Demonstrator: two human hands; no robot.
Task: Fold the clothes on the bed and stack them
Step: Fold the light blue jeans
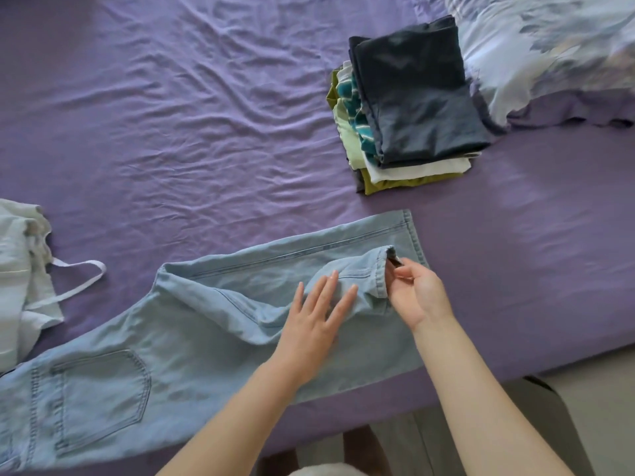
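Left hand (314, 316) presses flat, fingers straight, on jeans (144, 355) at lower centre; right hand (417, 292) pinches their hem.

One head-worn view looks steeply down, close over the bed (171, 115); no second view.

Light-blue jeans (192, 341) are spread across the purple sheet (171, 115), pressed flat by the left hand (314, 321) while a folded-back hem is pinched by the right hand (417, 293). At two o'clock from the hands, a stack (409, 101) of folded clothes is topped by a dark garment. A pale garment (20, 269) is crumpled at nine o'clock.
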